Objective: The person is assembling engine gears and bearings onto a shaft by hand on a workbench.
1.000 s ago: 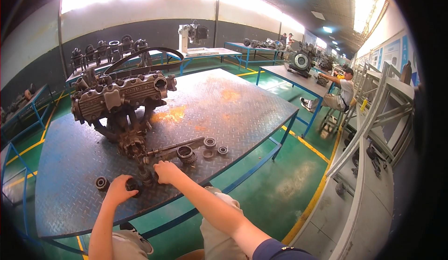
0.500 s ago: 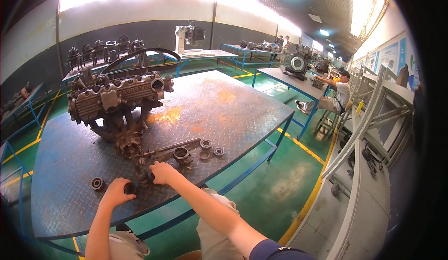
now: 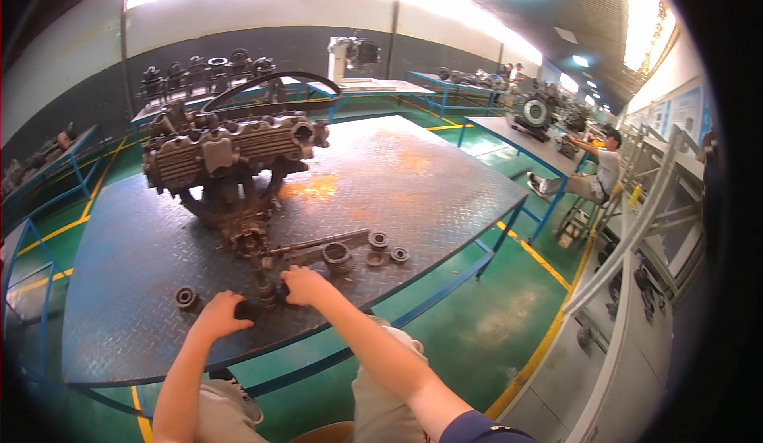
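Big steel table (image 3: 445, 185) spreading out in front of me, tread-plate top, blue and rusty orange in patches. Up on its far left part sits the engine (image 3: 222, 157), brown and grimy, the largest load here! Lower down, a long shaft (image 3: 318, 242) lies slanting to the right. In come my hands, both at the near side: my left hand (image 3: 216, 316) has fingers and thumb curved around a dark round part (image 3: 245, 310), grasping it close to the near edge. My right hand (image 3: 306, 286) has its fingers bent in beside a greasy upright piece (image 3: 264, 286); whether it grips anything, I cannot tell. Just beyond that hand stands a toothed collar (image 3: 338, 259). Over on the left, a ribbed gear (image 3: 187, 297) sits near my left hand. Smallest of all, three rings (image 3: 377, 240) cluster right of the collar!
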Demonstrator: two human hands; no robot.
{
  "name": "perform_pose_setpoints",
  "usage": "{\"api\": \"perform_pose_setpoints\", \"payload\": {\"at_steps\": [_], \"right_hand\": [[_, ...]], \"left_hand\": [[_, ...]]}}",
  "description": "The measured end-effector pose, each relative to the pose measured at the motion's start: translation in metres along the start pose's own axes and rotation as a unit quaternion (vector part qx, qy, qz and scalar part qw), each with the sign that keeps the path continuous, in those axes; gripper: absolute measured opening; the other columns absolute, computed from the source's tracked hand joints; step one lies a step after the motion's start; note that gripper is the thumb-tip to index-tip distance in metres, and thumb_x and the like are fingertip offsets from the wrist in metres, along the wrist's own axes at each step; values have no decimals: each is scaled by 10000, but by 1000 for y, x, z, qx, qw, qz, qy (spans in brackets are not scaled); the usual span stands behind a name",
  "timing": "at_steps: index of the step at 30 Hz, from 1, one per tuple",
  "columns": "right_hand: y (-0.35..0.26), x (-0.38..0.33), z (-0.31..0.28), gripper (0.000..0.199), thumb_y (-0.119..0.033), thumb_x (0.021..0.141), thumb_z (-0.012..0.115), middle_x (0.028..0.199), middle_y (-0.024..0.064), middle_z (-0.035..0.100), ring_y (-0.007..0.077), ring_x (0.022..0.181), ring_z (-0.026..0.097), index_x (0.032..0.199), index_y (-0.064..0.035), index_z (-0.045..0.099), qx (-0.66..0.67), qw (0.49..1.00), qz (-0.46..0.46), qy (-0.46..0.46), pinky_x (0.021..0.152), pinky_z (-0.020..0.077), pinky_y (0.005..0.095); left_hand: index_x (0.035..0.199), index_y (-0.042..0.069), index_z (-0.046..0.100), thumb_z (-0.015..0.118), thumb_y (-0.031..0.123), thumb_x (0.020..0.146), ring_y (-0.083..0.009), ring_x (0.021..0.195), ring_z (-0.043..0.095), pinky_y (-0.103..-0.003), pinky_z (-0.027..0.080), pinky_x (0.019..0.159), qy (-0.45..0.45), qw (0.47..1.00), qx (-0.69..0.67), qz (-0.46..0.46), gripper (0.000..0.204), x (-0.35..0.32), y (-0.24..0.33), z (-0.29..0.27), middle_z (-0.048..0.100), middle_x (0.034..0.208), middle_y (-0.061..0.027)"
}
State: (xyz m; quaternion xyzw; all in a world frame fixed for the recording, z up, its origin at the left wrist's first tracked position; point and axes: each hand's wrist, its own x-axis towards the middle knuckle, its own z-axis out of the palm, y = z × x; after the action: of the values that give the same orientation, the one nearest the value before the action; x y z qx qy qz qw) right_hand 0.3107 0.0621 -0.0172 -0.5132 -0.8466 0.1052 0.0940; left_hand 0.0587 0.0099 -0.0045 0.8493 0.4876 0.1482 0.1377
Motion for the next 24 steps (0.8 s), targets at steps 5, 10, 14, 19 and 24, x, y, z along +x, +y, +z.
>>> {"api": "perform_pose_setpoints", "payload": {"at_steps": [5,10,14,19,24], "right_hand": [[0,-6,-3,582,-281,705,747,1169,227,559,417,1085,566,1201,-47,553,8,999,27,-20,916,487,469],[-2,-2,-2,660,-318,669,799,1201,222,549,400,1131,548,1199,-40,520,31,995,96,-17,928,487,458],[0,-4,-4,695,-335,651,818,1205,227,547,414,1128,547,1198,-29,519,16,994,100,-38,933,485,461],[0,-4,-2,704,-342,642,821,1199,233,546,423,1121,548,1194,-24,521,11,994,99,-45,932,486,460],[-6,-6,-5,696,-279,645,836,1228,202,550,392,1150,541,1223,-45,527,4,994,102,-44,940,487,444]], "left_hand": [[1122,8,646,792,379,694,-373,1066,545,-419,453,930,-14,1000,6,-12,586,-2,5,0,597,1079,-198],[1130,18,646,798,398,684,-376,1050,557,-425,458,922,-17,999,14,-41,605,-4,-2,0,603,1069,-199],[1131,27,645,802,393,675,-373,1055,563,-423,460,923,-33,998,15,-47,605,1,-4,1,609,1073,-198],[1119,28,642,805,371,666,-366,1070,563,-416,460,927,-41,997,29,-53,591,5,0,-1,615,1082,-193],[1104,21,643,801,346,659,-360,1062,571,-417,460,932,-24,998,45,-48,573,3,7,-5,618,1085,-182]]}}
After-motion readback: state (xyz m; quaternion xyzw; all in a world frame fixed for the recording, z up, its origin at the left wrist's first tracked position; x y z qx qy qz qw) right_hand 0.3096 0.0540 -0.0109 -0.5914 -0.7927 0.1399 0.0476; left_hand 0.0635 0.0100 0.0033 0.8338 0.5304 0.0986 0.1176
